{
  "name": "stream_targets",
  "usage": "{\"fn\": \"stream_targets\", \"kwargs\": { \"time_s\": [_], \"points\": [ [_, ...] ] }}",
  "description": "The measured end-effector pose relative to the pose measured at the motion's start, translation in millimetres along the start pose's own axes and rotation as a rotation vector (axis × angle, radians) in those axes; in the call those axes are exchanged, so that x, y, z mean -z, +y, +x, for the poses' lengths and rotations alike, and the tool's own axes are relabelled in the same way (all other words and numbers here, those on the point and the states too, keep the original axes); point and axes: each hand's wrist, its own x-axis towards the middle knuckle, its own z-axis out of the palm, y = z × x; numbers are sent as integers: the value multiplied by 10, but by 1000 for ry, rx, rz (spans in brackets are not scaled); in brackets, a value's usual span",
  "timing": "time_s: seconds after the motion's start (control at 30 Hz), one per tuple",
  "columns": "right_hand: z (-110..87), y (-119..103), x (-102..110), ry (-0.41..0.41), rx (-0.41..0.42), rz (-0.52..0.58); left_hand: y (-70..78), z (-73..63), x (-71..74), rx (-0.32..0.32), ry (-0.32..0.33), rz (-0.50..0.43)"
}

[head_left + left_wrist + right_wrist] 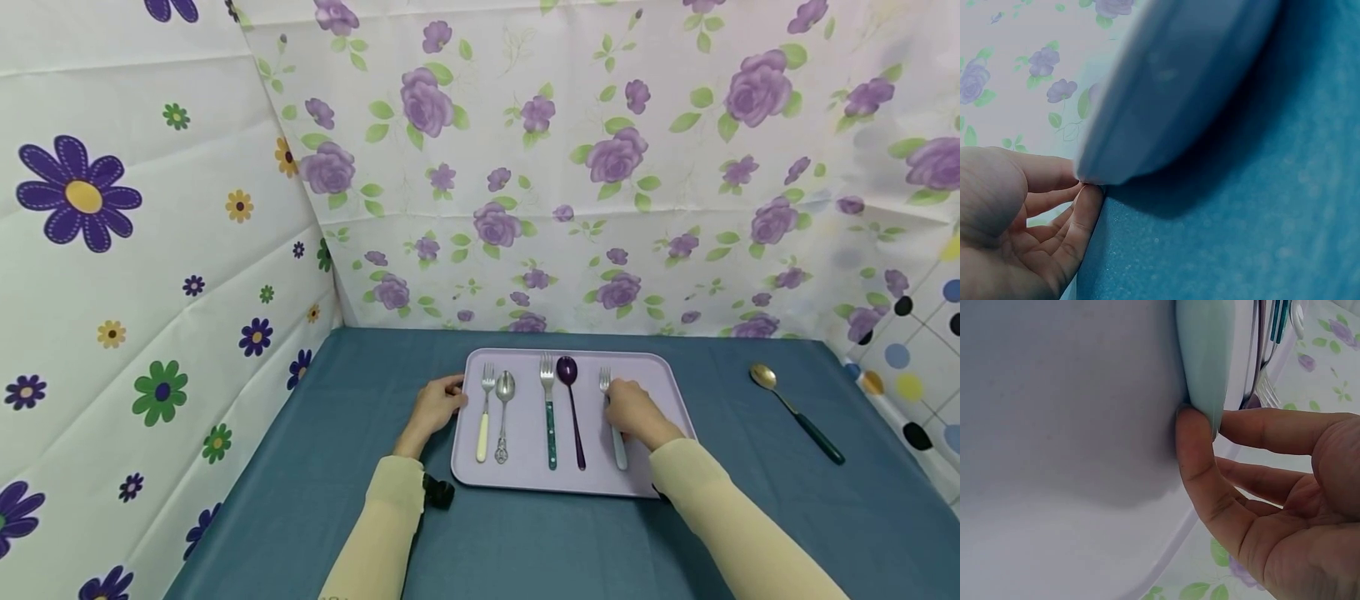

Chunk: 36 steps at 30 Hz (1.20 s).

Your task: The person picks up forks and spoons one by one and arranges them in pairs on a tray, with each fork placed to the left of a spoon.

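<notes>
A pale lilac tray (525, 479) lies on the table with cutlery set out in it. At its left rim my left hand (437, 406) pinches the edge between thumb and finger; the left wrist view shows that grip on the tray (1166, 81). Over the tray's right part, my right hand (636, 412) pinches a fork (618, 450) with a pale blue-green handle, close to where the handle narrows. In the right wrist view the thumb and a finger meet on that handle (1207, 356). The fork's tines point away from me.
Left of the held fork lie a dark purple spoon (576, 417), a green-handled fork (551, 425), an ornate silver spoon (503, 425) and a cream-handled fork (483, 429). A gold spoon with a green handle (810, 429) is on the blue tablecloth (750, 517). Flowered cloth walls (525, 275) surround the table.
</notes>
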Motion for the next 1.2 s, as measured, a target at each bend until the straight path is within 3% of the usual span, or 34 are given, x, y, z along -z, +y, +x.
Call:
{"fn": "stream_targets", "kwargs": {
  "time_s": [0.77, 1.2],
  "points": [
    [22, 59, -1, -12, 34, -37, 9, -10, -13, 25, -8, -17],
    [11, 181, 167, -11, 41, -7, 15, 0, -20, 23, -4, -5]
  ]
}}
